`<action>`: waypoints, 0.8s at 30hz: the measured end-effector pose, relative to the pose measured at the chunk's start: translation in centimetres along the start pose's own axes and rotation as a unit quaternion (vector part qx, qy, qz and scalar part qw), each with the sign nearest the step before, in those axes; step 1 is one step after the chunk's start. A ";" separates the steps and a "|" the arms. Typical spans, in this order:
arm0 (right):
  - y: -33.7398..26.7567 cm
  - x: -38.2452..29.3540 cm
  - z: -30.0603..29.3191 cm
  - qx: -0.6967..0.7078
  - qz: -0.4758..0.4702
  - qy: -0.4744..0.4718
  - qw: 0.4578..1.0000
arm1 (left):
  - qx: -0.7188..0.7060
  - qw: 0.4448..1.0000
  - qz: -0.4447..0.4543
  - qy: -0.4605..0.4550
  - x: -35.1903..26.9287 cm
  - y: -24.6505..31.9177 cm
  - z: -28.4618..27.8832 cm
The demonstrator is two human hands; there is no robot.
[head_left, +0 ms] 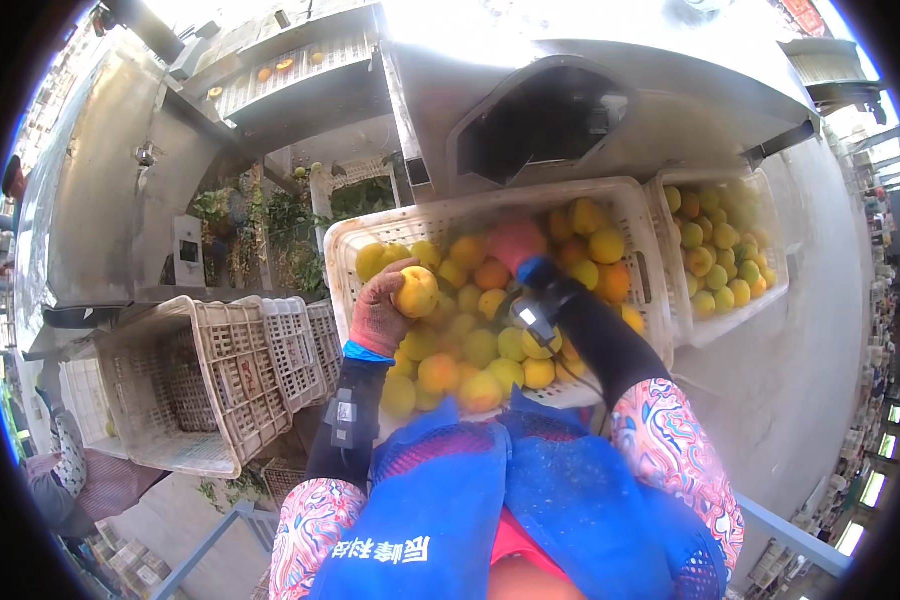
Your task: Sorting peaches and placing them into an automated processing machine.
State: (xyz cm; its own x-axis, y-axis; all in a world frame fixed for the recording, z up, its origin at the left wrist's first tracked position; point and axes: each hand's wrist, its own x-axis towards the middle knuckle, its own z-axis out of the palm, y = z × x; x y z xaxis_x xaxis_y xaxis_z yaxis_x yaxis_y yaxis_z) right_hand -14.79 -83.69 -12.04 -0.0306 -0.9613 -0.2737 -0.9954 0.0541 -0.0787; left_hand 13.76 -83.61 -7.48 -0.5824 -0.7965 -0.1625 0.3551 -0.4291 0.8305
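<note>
My left hand point(380, 313), in a reddish work glove, grips a yellow peach point(416, 292) above the left side of a white plastic crate point(480, 204). Many yellow, orange and greenish peaches point(481, 347) lie loose in that crate, right in front of me. My right hand point(516, 244), also gloved, reaches down among the fruit near the crate's far side. It is blurred, and its fingers and anything under them cannot be made out. A small device with a cable point(536, 321) is strapped to my right forearm.
A second white crate of peaches point(720, 247) stands at the right. Nested plastic crates point(217, 382) lie on their side at left. Metal machinery with a dark opening point(544, 116) rises behind the crate. Another person point(82, 472) is at the lower left, near a blue rail point(202, 551).
</note>
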 end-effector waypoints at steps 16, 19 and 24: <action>-0.1 -18.4 -6.0 0.228 -0.052 -0.083 0.969 | 0.385 0.895 0.061 -0.218 -3.7 -0.1 3.5; -1.6 -18.8 -9.2 0.403 -0.007 0.015 0.915 | 0.193 0.949 -0.077 -0.236 -3.3 -0.9 5.9; -5.5 -18.9 -9.6 0.485 -0.032 0.185 0.854 | 0.030 0.965 -0.125 -0.229 -1.9 0.0 8.3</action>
State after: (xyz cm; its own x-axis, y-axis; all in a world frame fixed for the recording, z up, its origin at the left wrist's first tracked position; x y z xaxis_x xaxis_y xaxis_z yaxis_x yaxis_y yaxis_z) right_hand -9.62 -68.42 2.77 -0.1848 -0.9804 0.0685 -0.4578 0.0242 -0.8887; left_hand 8.75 -78.55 -2.76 -0.9114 -0.3932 -0.1215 0.1256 -0.5470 0.8277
